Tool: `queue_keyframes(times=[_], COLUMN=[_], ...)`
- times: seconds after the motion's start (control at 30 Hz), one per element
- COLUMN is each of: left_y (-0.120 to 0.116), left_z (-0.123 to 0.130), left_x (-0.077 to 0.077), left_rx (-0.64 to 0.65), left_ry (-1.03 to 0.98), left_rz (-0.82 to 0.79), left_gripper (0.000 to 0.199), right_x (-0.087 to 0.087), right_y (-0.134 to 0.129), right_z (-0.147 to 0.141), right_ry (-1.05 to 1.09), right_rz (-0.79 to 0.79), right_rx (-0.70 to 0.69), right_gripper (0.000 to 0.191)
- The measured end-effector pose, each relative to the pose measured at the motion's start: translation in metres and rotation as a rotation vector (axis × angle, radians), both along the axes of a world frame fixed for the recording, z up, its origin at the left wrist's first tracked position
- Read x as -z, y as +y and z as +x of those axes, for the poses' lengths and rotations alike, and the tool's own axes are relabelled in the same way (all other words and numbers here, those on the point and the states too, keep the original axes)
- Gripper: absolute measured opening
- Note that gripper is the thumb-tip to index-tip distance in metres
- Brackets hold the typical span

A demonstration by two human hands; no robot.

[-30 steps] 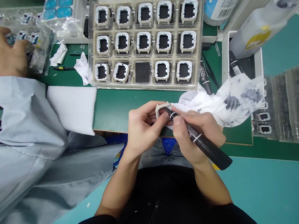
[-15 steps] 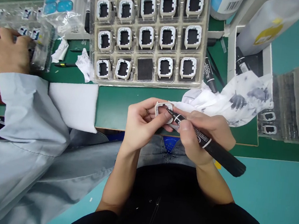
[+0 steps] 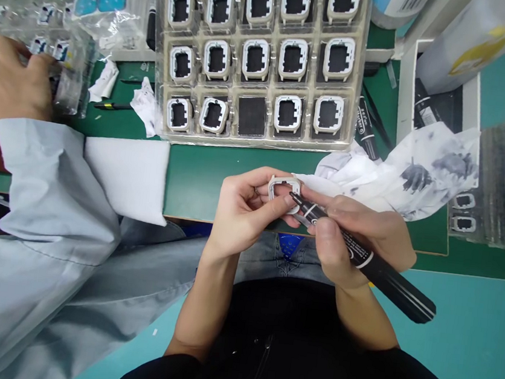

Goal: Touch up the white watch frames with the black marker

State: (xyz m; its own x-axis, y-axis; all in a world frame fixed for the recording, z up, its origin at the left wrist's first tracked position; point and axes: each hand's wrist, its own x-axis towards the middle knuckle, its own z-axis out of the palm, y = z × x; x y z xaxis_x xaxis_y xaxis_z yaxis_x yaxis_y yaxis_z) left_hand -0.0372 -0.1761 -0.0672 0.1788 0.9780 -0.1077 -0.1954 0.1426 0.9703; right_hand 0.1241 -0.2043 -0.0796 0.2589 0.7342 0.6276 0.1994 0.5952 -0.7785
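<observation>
Between the thumb and fingers of my left hand (image 3: 245,213) is a pale watch case frame (image 3: 286,183), held just above the table's front edge. My right hand (image 3: 361,232) grips an uncapped black marker pen (image 3: 388,278). The pen's tip meets or nearly meets the frame's inner edge beside my left thumb; exact contact is hard to see. Beyond my hands, a clear plastic tray (image 3: 258,143) carries several similar frames in rows, with one pocket in the front row showing only its dark bottom.
A stained white cloth (image 3: 437,168) lies right of my hands, near another marker (image 3: 369,130) and a white box (image 3: 481,112) with a bottle (image 3: 473,50). At left, a co-worker's hand (image 3: 14,77) rests over another tray. A white foam sheet (image 3: 126,175) lies nearer.
The whole view has shifted slightly, so the tray and right-hand things appear further right. The pen tip has slid a little along the frame's inner edge; both hands keep their holds.
</observation>
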Motion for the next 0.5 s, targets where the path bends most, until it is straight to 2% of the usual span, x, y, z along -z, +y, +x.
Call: queue_keyframes(times=[0.13, 0.33, 0.5], left_y=[-0.0005, -0.0017, -0.0027], left_z=[-0.0002, -0.0059, -0.0058], left_x=[0.0008, 0.0036, -0.0006], left_rx=[-0.023, 0.007, 0.006], left_ry=[0.008, -0.028, -0.018], left_rz=[0.010, 0.012, -0.016], left_gripper=[0.040, 0.031, 0.032], right_x=[0.0006, 0.0039, 0.0073], right_y=[0.0000, 0.0024, 0.0040], right_z=[0.0000, -0.0043, -0.0021], right_ry=[-0.008, 0.036, 0.036], right_rz=[0.014, 0.071, 0.110], right_rx=[0.001, -0.006, -0.028], right_gripper=[0.022, 0.028, 0.029])
